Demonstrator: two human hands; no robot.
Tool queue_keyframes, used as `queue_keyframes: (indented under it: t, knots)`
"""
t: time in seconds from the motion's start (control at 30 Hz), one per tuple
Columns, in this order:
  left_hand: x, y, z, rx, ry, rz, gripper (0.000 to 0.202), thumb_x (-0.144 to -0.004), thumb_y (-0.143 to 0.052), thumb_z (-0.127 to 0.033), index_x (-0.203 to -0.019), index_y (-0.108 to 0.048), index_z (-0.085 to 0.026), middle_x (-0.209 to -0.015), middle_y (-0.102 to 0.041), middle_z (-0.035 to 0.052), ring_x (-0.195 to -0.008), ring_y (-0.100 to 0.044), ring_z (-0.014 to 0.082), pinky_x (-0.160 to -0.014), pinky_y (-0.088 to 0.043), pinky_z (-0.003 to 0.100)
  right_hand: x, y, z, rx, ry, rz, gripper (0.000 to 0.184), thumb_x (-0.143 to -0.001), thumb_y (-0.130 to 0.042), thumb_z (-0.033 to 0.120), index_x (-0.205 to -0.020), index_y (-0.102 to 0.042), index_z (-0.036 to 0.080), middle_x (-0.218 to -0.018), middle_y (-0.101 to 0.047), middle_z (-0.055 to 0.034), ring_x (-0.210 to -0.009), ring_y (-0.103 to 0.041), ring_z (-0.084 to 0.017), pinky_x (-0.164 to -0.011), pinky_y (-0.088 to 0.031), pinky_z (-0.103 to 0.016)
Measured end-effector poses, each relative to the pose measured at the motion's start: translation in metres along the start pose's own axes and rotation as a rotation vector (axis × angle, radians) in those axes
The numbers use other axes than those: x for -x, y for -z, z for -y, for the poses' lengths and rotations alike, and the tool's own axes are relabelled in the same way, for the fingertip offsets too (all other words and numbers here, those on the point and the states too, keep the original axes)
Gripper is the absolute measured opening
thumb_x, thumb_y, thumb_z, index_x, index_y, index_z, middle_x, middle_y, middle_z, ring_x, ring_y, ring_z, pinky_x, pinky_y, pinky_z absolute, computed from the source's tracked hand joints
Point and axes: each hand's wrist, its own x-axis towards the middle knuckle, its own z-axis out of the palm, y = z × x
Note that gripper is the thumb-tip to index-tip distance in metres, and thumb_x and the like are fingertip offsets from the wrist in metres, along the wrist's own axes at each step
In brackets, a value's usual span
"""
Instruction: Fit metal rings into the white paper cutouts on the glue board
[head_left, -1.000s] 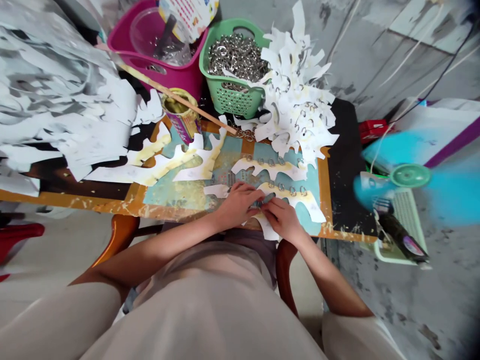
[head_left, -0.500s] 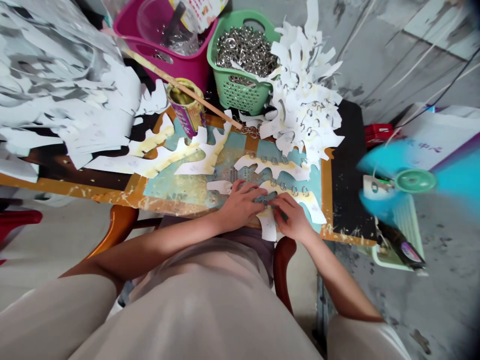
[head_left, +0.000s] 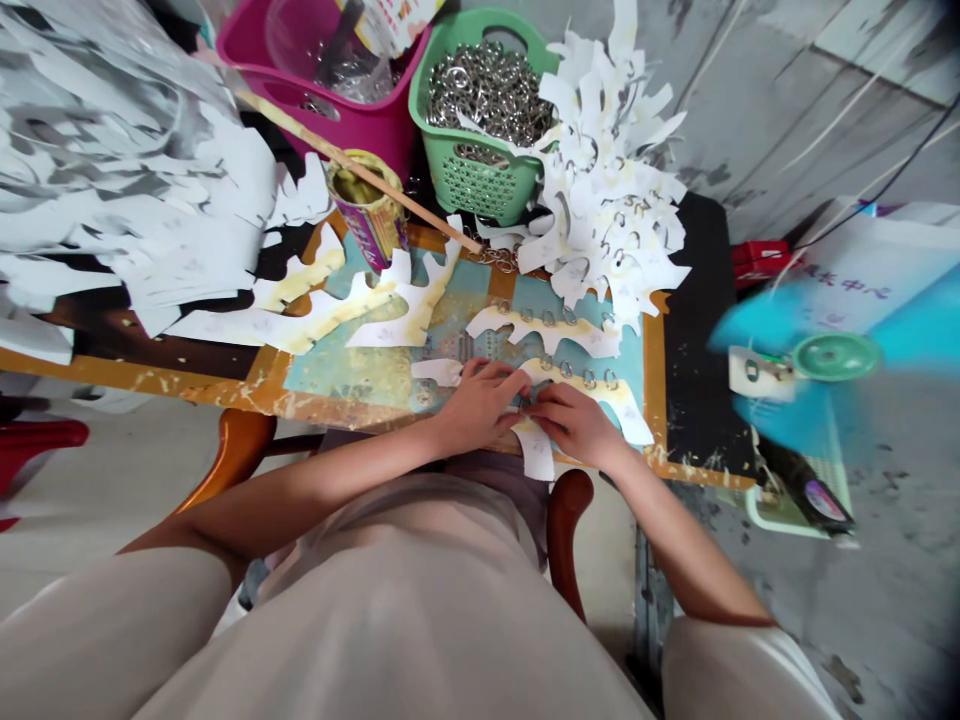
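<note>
From the left, we see a heap of white paper cutouts spilling onto the table, kept to one side, we judge, so that the middle stays free for working. Behind them sits a pink plastic basket, and a wooden stick leans across the rim of a paint-labelled can with yellowish paste inside, where it seems to be parked within easy reach. Paste-smeared cutouts lie on a teal-and-yellow printed board, probably laid there to take the mess.

Our left hand curves down with its fingers closed in, pressing against our right hand over a white cutout at the board's near edge. The fingertips meet so tightly that we cannot tell exactly what they pinch, though a small metal ring shows between them. More metal rings stand in a row along the same cutout.

Farther on, a green plastic basket holds loose rings, close to the hands. A pile of ringed cutouts rises beside it, and a blue electric fan spins at the right, its blades blurred.
</note>
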Motion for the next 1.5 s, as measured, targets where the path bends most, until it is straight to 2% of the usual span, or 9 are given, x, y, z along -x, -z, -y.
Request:
queue_keyframes:
  t: [0.37,0.43,0.6,0.87,1.0,1.13,1.3,1.4,1.5]
  knots:
    - [0.001,0.001,-0.002,-0.015,-0.029,-0.005,0.016,-0.087,-0.064,-0.018,-0.098,-0.070,-0.027,-0.101,-0.074,0.0005,-0.117,-0.053,0.0310,-0.103,-0.025,0.052,0.019,-0.013,0.012,0.108,0.005,-0.061,0.022,-0.099,-0.043,0.021,-0.098,-0.065,0.020,-0.092,-0.061,-0.0106,-0.088,-0.057,-0.024,-0.077,-0.052,-0.039]
    - [0.003,-0.001,0.000,-0.036,-0.070,-0.015,0.013,-0.089,-0.063,-0.020,-0.093,-0.072,-0.029,-0.105,-0.074,0.0002,-0.118,-0.052,0.0315,-0.102,-0.025,0.054,0.023,-0.007,0.015,0.022,-0.039,-0.085,0.017,-0.097,-0.048,0.021,-0.106,-0.062,0.021,-0.101,-0.061,-0.0109,-0.093,-0.058,-0.024,-0.081,-0.053,-0.039]
    - [0.008,-0.007,0.003,-0.124,-0.145,-0.061,0.020,-0.094,-0.056,-0.020,-0.090,-0.073,-0.029,-0.108,-0.073,0.0011,-0.121,-0.051,0.0306,-0.104,-0.024,0.056,0.016,0.006,0.017,-0.075,-0.169,-0.120,0.037,-0.092,-0.054,0.021,-0.129,-0.051,0.025,-0.116,-0.059,-0.0107,-0.091,-0.061,-0.022,-0.080,-0.054,-0.038]
    - [0.010,-0.008,0.001,-0.235,-0.206,-0.105,0.024,-0.094,-0.053,-0.016,-0.088,-0.073,-0.028,-0.110,-0.070,0.0026,-0.115,-0.054,0.0278,-0.107,-0.026,0.059,-0.012,0.004,0.000,0.015,0.011,0.094,0.020,-0.096,-0.047,0.014,-0.100,-0.067,0.019,-0.093,-0.064,-0.0080,-0.086,-0.062,-0.020,-0.073,-0.051,-0.032]
    - [0.010,-0.007,0.001,-0.220,-0.198,-0.083,0.024,-0.094,-0.053,-0.016,-0.089,-0.073,-0.029,-0.110,-0.071,0.0001,-0.115,-0.054,0.0268,-0.108,-0.023,0.060,-0.012,0.004,-0.003,0.051,0.047,0.102,0.020,-0.098,-0.047,0.016,-0.091,-0.066,0.018,-0.086,-0.062,-0.0062,-0.082,-0.059,-0.019,-0.068,-0.048,-0.030]
    - [0.007,-0.005,-0.002,-0.199,-0.164,-0.047,0.021,-0.095,-0.052,-0.018,-0.093,-0.070,-0.027,-0.108,-0.072,0.0004,-0.115,-0.054,0.0282,-0.108,-0.024,0.061,-0.006,0.004,0.000,0.156,0.065,0.114,0.019,-0.100,-0.043,0.017,-0.095,-0.061,0.016,-0.088,-0.059,-0.0084,-0.083,-0.054,-0.021,-0.070,-0.048,-0.033]
    - [0.005,-0.002,-0.005,-0.175,-0.056,0.006,0.018,-0.091,-0.059,-0.018,-0.108,-0.064,-0.020,-0.101,-0.072,0.0054,-0.115,-0.055,0.0312,-0.107,-0.026,0.064,0.006,0.002,0.000,0.161,0.055,0.061,0.019,-0.099,-0.041,0.014,-0.101,-0.059,0.016,-0.093,-0.057,-0.0104,-0.090,-0.053,-0.024,-0.077,-0.050,-0.037]
    - [0.006,-0.003,-0.003,-0.169,-0.092,-0.021,0.017,-0.094,-0.055,-0.020,-0.105,-0.067,-0.025,-0.105,-0.073,0.0026,-0.116,-0.054,0.0300,-0.109,-0.022,0.064,0.014,0.001,0.000,0.149,0.023,0.006,0.021,-0.098,-0.040,0.013,-0.106,-0.059,0.017,-0.096,-0.059,-0.0111,-0.091,-0.054,-0.024,-0.078,-0.051,-0.039]
    - [0.008,-0.004,-0.001,-0.164,-0.136,-0.054,0.019,-0.094,-0.055,-0.020,-0.095,-0.072,-0.029,-0.109,-0.072,-0.0013,-0.117,-0.053,0.0288,-0.111,-0.018,0.063,0.020,0.002,0.003,0.125,-0.006,-0.161,0.022,-0.097,-0.044,0.013,-0.112,-0.059,0.020,-0.104,-0.061,-0.0114,-0.094,-0.057,-0.024,-0.081,-0.052,-0.040]
